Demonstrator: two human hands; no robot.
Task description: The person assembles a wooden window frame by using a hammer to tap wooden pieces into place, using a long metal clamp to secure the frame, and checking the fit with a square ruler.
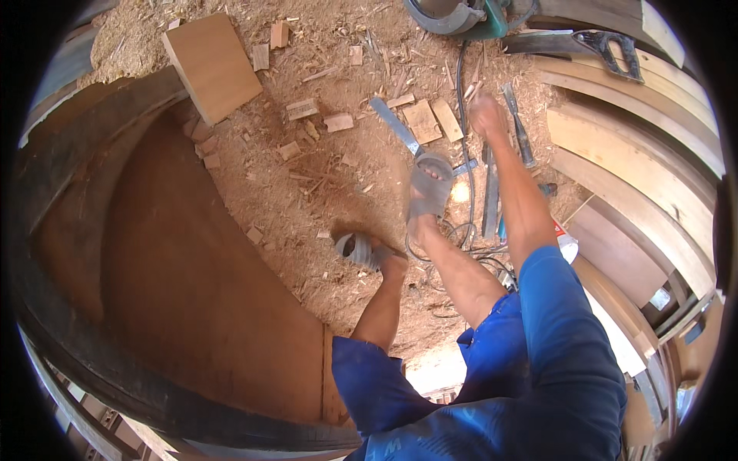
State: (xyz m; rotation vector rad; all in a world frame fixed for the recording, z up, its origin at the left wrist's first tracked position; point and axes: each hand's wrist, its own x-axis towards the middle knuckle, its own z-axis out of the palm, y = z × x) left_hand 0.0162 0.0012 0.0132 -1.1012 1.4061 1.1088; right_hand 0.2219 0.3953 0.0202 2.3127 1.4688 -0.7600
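My right hand [487, 115] reaches forward over the sawdust-covered ground, fingers closed. A small pale bit shows at its fingertips, too small to name. Beside the hand on the right lies a chisel [519, 127]. To its left runs a black cable [462, 84], with two flat wood offcuts [422, 121] just beyond it. A flat metal blade [393, 124] lies further left, one end covered by my sandalled foot [430, 184]. My left hand is not in view.
A large brown wooden panel [207, 276] with a dark frame fills the left side. A wooden block [213, 69] leans at its far end. A green power tool [469, 17] stands at the top. A handsaw [611, 52] rests on stacked boards [630, 154] at the right.
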